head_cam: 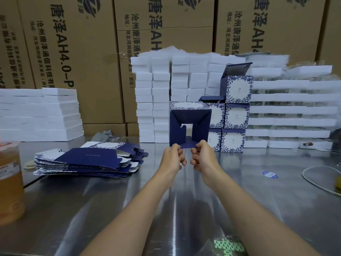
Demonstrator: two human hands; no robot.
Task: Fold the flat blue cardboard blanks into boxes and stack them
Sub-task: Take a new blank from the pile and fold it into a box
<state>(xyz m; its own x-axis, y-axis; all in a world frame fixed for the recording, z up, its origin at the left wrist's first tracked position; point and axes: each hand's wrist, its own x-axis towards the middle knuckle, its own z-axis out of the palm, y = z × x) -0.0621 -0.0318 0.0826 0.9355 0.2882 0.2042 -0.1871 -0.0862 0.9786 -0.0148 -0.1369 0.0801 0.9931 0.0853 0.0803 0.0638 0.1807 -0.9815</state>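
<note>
A half-formed blue box (190,124) is held up above the steel table (166,209), its open end facing me and its far flaps partly folded. My left hand (173,157) pinches its lower left edge. My right hand (202,157) pinches its lower right edge. A pile of flat blue blanks (86,161) lies on the table to the left. Behind the held box, to the right, stands a stack of folded blue-and-white boxes (232,119); the top one has its lid flap raised.
White foam blocks (160,93) are stacked at the back centre, right and left (40,115). Brown cartons (77,43) wall the rear. A plastic cup of amber drink (10,183) stands at the left edge. A white cable (317,180) lies at the right.
</note>
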